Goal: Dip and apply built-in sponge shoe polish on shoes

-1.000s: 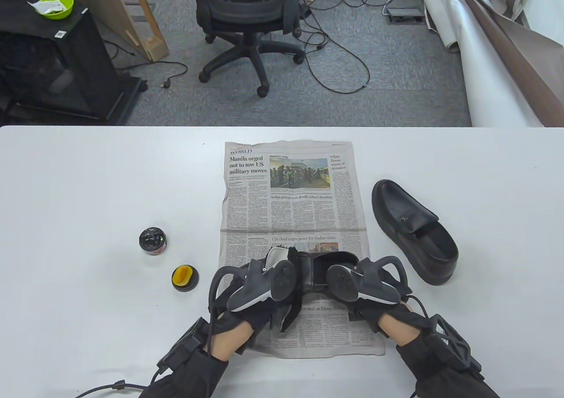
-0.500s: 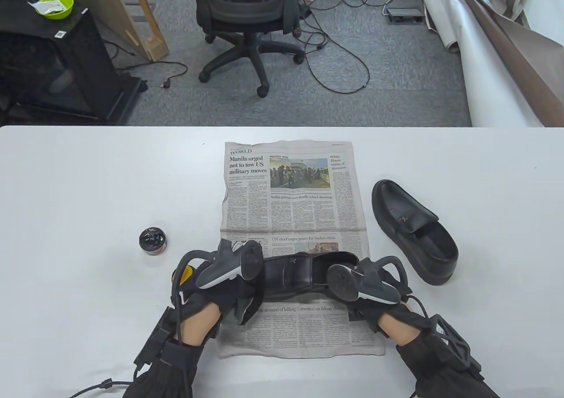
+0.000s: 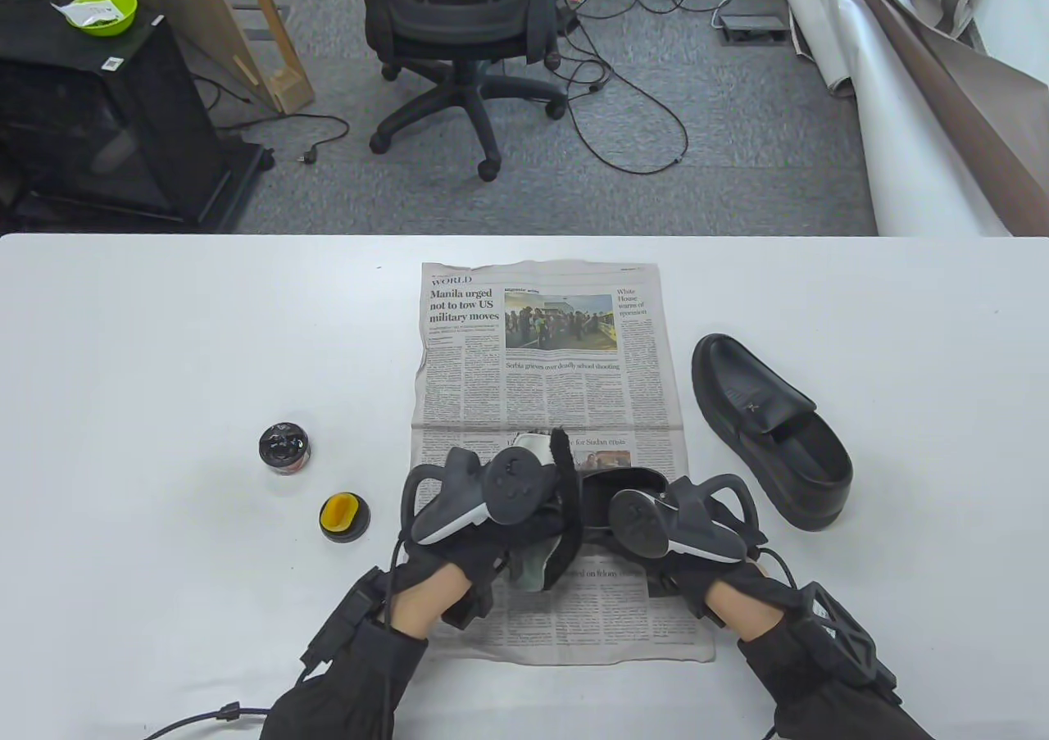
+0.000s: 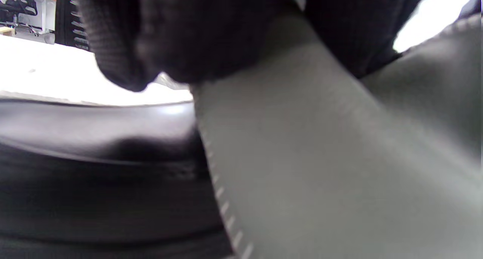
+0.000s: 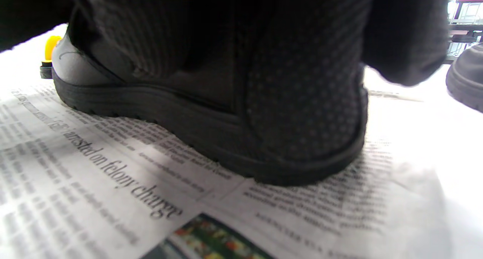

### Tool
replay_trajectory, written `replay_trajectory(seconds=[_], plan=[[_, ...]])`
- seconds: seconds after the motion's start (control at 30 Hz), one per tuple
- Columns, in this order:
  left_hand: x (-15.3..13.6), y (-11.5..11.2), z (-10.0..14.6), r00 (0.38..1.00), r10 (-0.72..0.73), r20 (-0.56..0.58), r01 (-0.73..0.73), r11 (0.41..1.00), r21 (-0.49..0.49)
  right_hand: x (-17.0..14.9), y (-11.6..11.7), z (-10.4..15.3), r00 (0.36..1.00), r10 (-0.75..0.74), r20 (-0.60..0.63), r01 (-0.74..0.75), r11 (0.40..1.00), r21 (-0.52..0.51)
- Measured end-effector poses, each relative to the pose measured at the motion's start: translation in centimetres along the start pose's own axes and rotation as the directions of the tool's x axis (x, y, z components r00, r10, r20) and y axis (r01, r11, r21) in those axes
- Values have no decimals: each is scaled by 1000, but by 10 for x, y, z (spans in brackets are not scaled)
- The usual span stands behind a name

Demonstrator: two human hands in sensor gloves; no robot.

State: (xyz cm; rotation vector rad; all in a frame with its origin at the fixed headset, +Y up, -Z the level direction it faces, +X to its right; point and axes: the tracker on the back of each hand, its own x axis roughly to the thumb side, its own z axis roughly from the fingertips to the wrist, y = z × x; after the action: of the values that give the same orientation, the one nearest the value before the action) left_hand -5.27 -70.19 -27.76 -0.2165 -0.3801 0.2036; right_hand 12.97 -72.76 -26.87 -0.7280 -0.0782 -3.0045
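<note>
At the left of the table view, an open tin of black polish (image 3: 284,447) sits on the white worktop (image 3: 164,347). Just below and right of it lies its lid, the yellow sponge applicator (image 3: 343,515) facing up, untouched. I judge they are parked there within my left hand's reach for dipping.

Moving right, my left hand (image 3: 483,527) is at the lower centre. Its fingers are curled around a grey-and-black cloth (image 3: 541,564); in the left wrist view the grey cloth (image 4: 320,157) fills the frame and lies against the shoe's shiny black upper (image 4: 94,138). So this grip is closed on the cloth, not on the sponge, which suggests wiping rather than polishing.

Beside it, my right hand (image 3: 697,539) steadies the shoe (image 3: 610,486) being worked on. In the right wrist view its gloved fingers (image 5: 302,100) wrap the heel, and the shoe (image 5: 169,115) rests sole-down on the newspaper (image 5: 113,176). That grip is closed on the shoe, I think to stop it sliding.

The newspaper (image 3: 541,363) is spread in the centre, presumably to catch polish.

At the right, the second black shoe (image 3: 766,429) waits on the bare worktop, near but apart from my right hand.

Beyond the worktop, at the top of the frame, stand an office chair (image 3: 459,27) and loose cables (image 3: 631,109) on carpet. Both trackers hide most of the shoe from above.
</note>
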Motion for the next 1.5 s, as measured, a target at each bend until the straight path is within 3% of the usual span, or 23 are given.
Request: replay_trajectory(seconds=[0.07, 0.23, 0.63, 0.83, 0.93, 1.03, 1.13, 1.33, 1.4, 1.5], plan=[[3, -3, -5, 997, -75, -21, 74, 996, -49, 1, 0, 0, 1000, 3, 0, -3, 1000, 0], [-5, -2, -5, 993, -104, -57, 98, 991, -91, 1, 0, 0, 1000, 2, -2, -2, 1000, -1], [-57, 4, 4, 964, -198, -179, 156, 962, -226, 1, 0, -1, 1000, -2, -4, 2, 1000, 1], [-80, 11, 13, 939, -248, -238, 186, 949, -255, 0, 0, -1, 1000, -10, -1, 10, 1000, 4], [-85, 16, 15, 929, -271, -252, 217, 950, -223, 0, 0, -1, 1000, -11, -3, 11, 1000, 3], [-78, 21, 13, 944, -211, -254, 179, 973, -143, 0, 0, -1, 1000, -10, -4, 10, 1000, 3], [-49, 25, 3, 983, -95, -157, 87, 995, -54, -1, 0, -1, 1000, -14, -5, 14, 1000, 5], [4, 17, -20, 989, -114, -91, 107, 991, -79, -1, 0, -1, 1000, -19, -12, 19, 1000, 6], [6, 13, -28, 982, -155, -104, 144, 983, -113, -1, 0, -1, 1000, -21, -10, 21, 1000, 6], [-2, 10, -33, 987, -100, -128, 77, 982, -172, -1, 1, -2, 1000, -24, -4, 24, 1000, 8]])
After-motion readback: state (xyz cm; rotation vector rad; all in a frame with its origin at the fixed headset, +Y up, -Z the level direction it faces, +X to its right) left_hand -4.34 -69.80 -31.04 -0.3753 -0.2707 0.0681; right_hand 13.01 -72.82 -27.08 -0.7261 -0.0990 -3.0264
